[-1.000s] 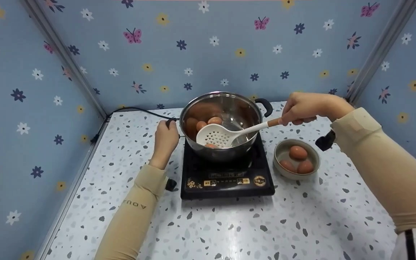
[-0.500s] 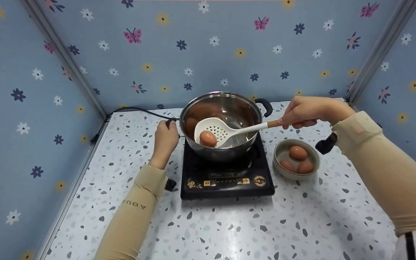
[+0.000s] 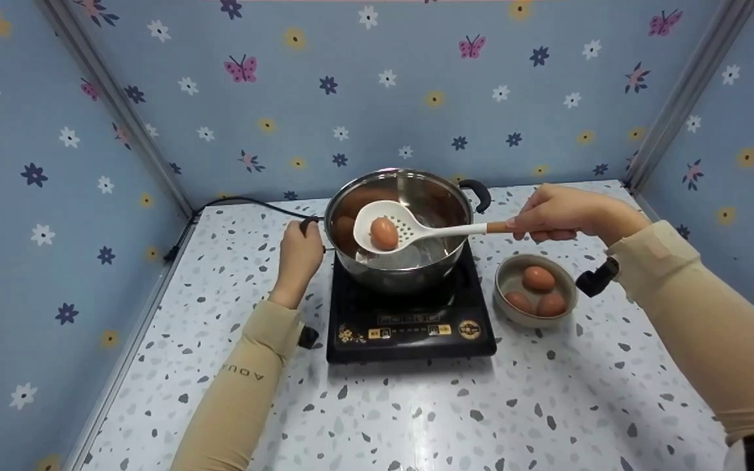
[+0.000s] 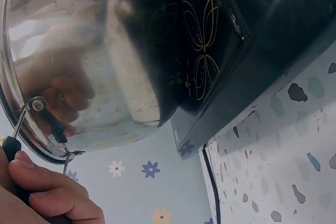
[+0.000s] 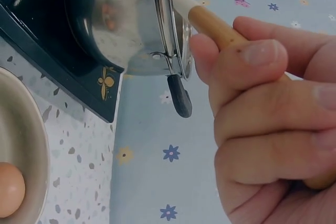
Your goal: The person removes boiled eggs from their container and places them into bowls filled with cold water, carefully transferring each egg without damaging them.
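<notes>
My right hand (image 3: 560, 212) grips the wooden handle (image 5: 218, 27) of a white slotted spoon (image 3: 410, 226). One brown egg (image 3: 384, 233) lies in the spoon's bowl, over the mouth of a steel pot (image 3: 410, 279). The spoon hides most of the pot's inside. My left hand (image 3: 301, 252) holds the pot's left black handle (image 3: 309, 222); in the left wrist view its fingers (image 4: 58, 187) curl round that handle. To the right, a grey-beige bowl (image 3: 502, 297) contains three brown eggs, one of them an egg (image 5: 10, 190) seen in the right wrist view.
The pot stands on a black induction cooker (image 3: 410, 350) with a control panel at its front. A black cord (image 3: 256, 201) runs along the back left of the speckled table (image 3: 377, 418). Flowered panels (image 3: 377, 85) enclose the back and sides.
The slotted spoon has risen from inside the pot with an egg in it, and the right hand has shifted slightly. The left hand has stayed on the pot handle.
</notes>
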{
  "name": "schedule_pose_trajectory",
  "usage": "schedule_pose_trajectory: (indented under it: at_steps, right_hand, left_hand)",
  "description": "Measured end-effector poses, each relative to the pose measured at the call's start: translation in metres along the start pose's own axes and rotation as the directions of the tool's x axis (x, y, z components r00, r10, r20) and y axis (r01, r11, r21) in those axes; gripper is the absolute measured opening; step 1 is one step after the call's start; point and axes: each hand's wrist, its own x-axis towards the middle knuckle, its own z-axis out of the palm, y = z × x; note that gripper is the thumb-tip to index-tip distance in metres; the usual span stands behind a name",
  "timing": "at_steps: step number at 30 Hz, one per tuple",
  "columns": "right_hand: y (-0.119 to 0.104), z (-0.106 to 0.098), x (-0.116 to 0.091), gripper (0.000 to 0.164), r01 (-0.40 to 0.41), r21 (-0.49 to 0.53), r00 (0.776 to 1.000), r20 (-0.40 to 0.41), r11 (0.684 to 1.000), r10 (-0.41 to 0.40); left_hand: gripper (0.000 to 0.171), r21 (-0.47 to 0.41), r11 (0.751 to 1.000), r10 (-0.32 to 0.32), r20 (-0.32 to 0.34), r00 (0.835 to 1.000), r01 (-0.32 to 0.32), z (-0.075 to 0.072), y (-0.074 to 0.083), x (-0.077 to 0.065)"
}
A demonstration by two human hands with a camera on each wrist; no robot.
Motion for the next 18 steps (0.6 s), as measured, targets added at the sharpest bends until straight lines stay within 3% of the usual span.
schedule_pose_trajectory:
  at_steps: [13, 18]
  right_hand:
    - [0.013, -0.006, -0.024, 0.031, -0.04, 0.094, 0.989, -0.137, 0.995, 0.053]
    - [0.019, -0.013, -0.034, 0.029, -0.053, 0.128, 0.986, -0.15, 0.99, 0.072]
  left_hand:
    - [0.041, 0.001, 1.0, -0.013, 0.011, 1.0, 0.013, 0.0, 0.0, 0.001]
    - [0.04, 0.007, 1.0, -0.013, 0.011, 1.0, 0.013, 0.0, 0.001, 0.001]
